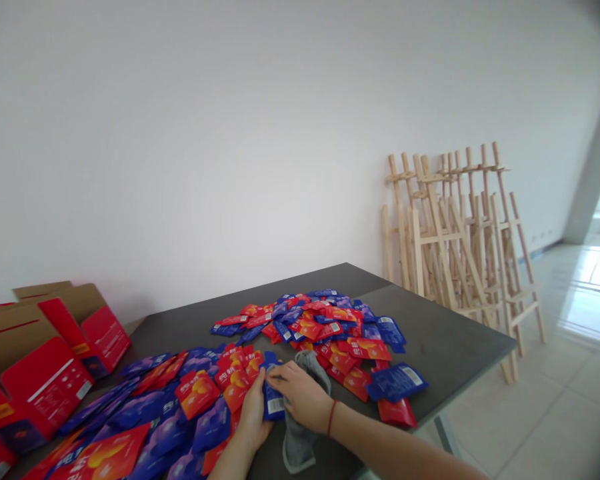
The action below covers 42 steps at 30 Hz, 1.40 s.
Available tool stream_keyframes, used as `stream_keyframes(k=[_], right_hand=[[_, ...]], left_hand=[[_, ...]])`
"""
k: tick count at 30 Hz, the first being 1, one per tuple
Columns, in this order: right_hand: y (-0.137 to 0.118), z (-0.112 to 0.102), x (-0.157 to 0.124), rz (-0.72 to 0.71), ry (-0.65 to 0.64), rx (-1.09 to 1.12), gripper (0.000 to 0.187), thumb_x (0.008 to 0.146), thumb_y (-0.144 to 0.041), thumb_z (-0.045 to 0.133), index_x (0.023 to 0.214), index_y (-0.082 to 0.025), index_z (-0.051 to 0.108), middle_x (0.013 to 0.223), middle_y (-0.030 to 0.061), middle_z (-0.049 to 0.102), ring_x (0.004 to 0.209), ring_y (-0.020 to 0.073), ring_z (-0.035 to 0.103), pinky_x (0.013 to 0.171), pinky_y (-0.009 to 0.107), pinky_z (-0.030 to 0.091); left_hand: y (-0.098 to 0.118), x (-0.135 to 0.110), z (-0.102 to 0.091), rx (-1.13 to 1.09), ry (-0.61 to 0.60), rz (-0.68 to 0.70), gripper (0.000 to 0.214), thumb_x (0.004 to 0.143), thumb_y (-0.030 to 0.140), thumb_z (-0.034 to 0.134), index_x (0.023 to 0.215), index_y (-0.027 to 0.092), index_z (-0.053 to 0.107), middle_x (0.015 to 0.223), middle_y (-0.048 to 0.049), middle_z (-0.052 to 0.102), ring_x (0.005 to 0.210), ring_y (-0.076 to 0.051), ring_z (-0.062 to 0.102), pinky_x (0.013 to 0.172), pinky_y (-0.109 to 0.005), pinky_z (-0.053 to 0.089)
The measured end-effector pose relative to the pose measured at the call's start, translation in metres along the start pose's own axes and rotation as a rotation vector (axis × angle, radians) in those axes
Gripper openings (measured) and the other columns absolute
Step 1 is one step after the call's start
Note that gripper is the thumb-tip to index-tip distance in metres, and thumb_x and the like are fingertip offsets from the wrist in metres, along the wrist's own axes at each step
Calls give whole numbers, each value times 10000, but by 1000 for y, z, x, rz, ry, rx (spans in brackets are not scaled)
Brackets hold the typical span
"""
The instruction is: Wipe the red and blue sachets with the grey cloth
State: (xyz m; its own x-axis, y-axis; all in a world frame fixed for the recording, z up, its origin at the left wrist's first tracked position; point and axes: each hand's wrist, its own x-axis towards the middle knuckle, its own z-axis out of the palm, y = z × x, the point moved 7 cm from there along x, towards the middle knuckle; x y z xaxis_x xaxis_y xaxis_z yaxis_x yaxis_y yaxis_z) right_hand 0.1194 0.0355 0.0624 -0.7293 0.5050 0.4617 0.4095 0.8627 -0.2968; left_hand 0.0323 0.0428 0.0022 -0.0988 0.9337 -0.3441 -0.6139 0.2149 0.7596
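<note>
In the head view, a blue pouch [274, 404] with a white barcode label faces up in my left hand [254, 415], whose fingers are closed around its left side. My right hand [304, 395], with a red cord on the wrist, lies over the pouch's upper part. A grey cloth [300, 443] is bunched in this hand and hangs down over the dark table [445, 347]. Red and blue pouches [198, 392] lie spread to the left of my hands. Beyond them sits a loose heap of similar pouches [307, 325].
Open red cardboard boxes [45, 380] stand at the left. Several wooden easels [445, 233] lean against the white wall [220, 147] behind the table's right side. The table's right edge drops to a tiled floor [550, 387]. One blue pouch [399, 383] lies near that edge.
</note>
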Motion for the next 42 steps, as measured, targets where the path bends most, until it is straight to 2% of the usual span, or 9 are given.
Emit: stream_keyframes(k=[6,12,14,21,25,30,34,39,42], right_hand=[[-19,1,-36,-251,-168,16,448,849,-160,543,1294,-215,550,1318,68,554,1205,221,451,1059,371,335],[13,-8,-28,146,-78,-75,403,810,-98,531,1202,-170,590,1226,94,593,1121,241,503,979,360,409],[13,-8,-19,169,-48,-59,397,803,-89,534,1190,-156,594,1224,103,589,1123,242,502,990,353,405],[-28,7,-25,-153,-138,4,402,849,-197,569,1251,-177,572,1275,76,576,1140,223,492,1009,324,381],[-17,11,-33,-18,-197,-69,304,830,-236,607,1125,-185,656,1141,73,641,1036,231,546,940,327,415],[-4,13,-26,180,-201,-122,233,825,-257,597,1020,-178,698,1036,89,648,963,232,581,866,329,442],[-7,12,-25,210,-168,-141,222,827,-247,581,1007,-176,688,1032,85,635,958,232,575,834,325,449],[-11,12,-29,181,-149,-167,215,823,-269,600,1002,-178,677,1019,80,624,956,233,555,807,327,450],[-12,13,-29,168,-139,-165,210,829,-274,600,1007,-187,672,1019,72,621,964,227,548,803,324,448]], left_hand=[[3,5,0,-7,-31,-50,370,954,359,408,1183,151,611,964,-121,757,846,-249,740,767,-388,592],[3,6,-1,29,2,-29,319,937,321,451,1135,144,628,907,-105,765,797,-242,744,756,-385,595],[2,6,-3,54,26,-10,284,930,302,473,1112,154,633,876,-83,768,762,-229,744,737,-366,597],[10,3,-1,222,21,34,319,940,311,427,1055,126,660,856,-123,761,756,-244,742,711,-365,594],[38,-2,-3,373,73,161,359,953,292,363,1181,128,585,923,-125,754,789,-224,739,711,-348,587],[92,-10,-24,693,204,283,461,843,177,459,1300,124,485,975,-121,738,838,-242,727,712,-354,575],[128,-20,-38,986,339,420,524,786,138,445,1309,147,487,1185,-121,660,1188,-268,589,935,-389,502],[143,-37,-34,1258,420,560,539,811,138,376,1340,66,445,1413,-198,448,1398,-327,325,1141,-484,254],[148,-48,-36,1581,583,565,538,853,161,321,1366,22,400,1375,-262,434,1322,-412,390,1039,-549,343]])
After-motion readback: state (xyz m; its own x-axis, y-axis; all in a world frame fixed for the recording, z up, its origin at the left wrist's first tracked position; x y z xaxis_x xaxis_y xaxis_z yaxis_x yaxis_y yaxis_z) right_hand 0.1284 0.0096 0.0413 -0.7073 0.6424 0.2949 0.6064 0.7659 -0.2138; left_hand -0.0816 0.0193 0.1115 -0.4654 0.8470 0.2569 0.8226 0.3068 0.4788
